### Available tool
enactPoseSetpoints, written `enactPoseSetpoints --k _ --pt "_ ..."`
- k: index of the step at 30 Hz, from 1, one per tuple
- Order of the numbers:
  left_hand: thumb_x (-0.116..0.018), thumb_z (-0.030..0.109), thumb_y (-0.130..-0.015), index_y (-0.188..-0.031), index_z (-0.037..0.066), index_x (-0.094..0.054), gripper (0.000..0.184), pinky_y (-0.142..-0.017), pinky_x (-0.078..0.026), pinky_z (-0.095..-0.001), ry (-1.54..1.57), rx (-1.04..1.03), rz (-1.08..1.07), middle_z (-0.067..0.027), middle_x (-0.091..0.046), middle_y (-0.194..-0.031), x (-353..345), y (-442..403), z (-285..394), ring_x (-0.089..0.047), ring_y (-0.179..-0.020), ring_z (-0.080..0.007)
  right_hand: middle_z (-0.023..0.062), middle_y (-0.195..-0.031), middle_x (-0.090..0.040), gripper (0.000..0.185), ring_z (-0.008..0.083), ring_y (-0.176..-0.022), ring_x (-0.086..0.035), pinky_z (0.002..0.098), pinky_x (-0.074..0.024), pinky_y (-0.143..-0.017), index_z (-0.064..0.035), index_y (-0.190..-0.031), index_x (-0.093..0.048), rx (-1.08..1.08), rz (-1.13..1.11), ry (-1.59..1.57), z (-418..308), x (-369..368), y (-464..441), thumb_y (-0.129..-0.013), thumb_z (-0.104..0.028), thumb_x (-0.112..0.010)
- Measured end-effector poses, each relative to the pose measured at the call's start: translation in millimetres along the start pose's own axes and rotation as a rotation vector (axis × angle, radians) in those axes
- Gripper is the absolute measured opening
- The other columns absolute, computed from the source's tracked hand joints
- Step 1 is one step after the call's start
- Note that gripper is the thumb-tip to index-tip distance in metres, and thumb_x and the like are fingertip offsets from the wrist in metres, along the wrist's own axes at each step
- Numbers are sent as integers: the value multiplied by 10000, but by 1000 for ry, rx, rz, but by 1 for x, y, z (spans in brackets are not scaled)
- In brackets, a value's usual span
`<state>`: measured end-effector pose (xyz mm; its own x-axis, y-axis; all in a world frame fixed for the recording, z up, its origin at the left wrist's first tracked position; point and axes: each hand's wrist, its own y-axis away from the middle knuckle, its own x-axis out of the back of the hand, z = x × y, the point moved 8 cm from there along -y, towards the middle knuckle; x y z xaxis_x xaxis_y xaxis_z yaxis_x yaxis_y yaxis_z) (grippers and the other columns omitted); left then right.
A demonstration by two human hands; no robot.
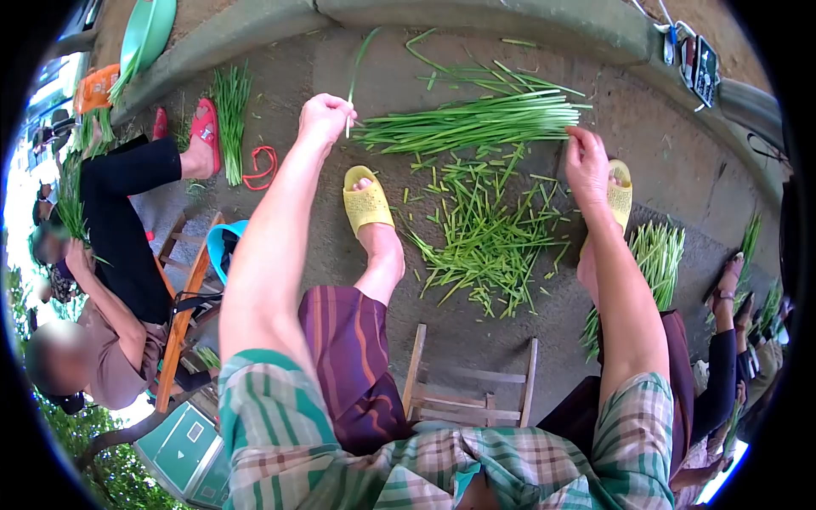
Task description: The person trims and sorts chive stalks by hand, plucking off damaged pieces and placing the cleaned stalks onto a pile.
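Note:
Between thumb and fingers my left hand pinches one long chive stalk, its pale end down and its green tip bending upward. To its right lies a bundle of long green chives on the ground, with the white ends toward the right. My right hand is at those white ends, fingers curled together; whether it grips any stalk is hidden. Below the bundle, between my feet, is a loose heap of short cut green pieces. A few stray stalks lie above the bundle.
Yellow slippers are on my feet. Another chive bunch lies by my right foot, one more at the left near a red string. A seated person holds chives at the left. A concrete curb runs behind.

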<state>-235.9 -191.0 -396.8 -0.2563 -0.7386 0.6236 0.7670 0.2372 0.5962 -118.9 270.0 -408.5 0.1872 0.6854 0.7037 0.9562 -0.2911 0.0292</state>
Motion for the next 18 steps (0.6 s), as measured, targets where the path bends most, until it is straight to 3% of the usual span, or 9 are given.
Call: enactPoseSetpoints --k 1,5,7,9,13,15,18 --pt "-625 127 -916 -980 21 -635 124 -668 -535 -260 -2 -10 5 -89 -700 -851 12 16 18 -665 -726 -137 150 -953 -629 153 330 -854 -621 400 -513 -770 -77 -1030 -652 54 -45 -23 -14 -4 -2 -886 -77 -601" --pt "-628 122 -924 -1130 17 -585 235 -673 -539 -235 344 -12 -306 -71 -682 -900 26 98 76 -660 -749 -132 159 -980 -633 153 347 -926 -627 421 -514 -815 -64 -1026 -641 166 -338 -77 -96 -19 -12 -904 -129 -574" --pt "-616 135 -943 -1168 44 -579 246 -762 -551 -275 492 -33 -400 -52 -661 -928 37 141 98 -648 -790 -120 153 -983 -631 175 348 -914 -631 430 -522 -802 -38 -1003 -634 335 -467 -18 -143 -15 -15 -911 -167 -561" --pt "-614 125 -942 -1192 43 -577 266 -772 -555 -286 559 -60 -442 -53 -659 -918 51 183 113 -644 -772 -116 143 -981 -630 194 321 -878 -650 401 -533 -778 -32 -1059 -620 576 -531 66 -195 3 -13 -900 -140 -592" --pt "-622 116 -935 -1177 21 -615 260 -784 -558 -282 649 -69 -474 -40 -672 -878 66 250 130 -621 -712 -69 123 -1030 -606 231 317 -962 -623 417 -514 -846 -78 -1083 -608 681 -566 -1 -291 72 3 -868 -162 -621" --pt "-619 118 -938 -1173 12 -619 258 -793 -555 -277 663 -89 -518 -36 -672 -875 67 280 139 -612 -708 -63 97 -1141 -572 368 282 -1092 -576 409 -477 -930 -104 -1178 -569 923 -349 17 -337 120 24 -837 -192 -677" --pt "-579 158 -966 -1149 -2 -628 248 -806 -548 -283 680 -165 -574 -48 -675 -885 66 329 169 -613 -725 -75 93 -1252 -531 468 271 -1217 -505 426 -405 -1026 -114 -1235 -543 990 -435 10 -366 150 61 -818 -245 -710"
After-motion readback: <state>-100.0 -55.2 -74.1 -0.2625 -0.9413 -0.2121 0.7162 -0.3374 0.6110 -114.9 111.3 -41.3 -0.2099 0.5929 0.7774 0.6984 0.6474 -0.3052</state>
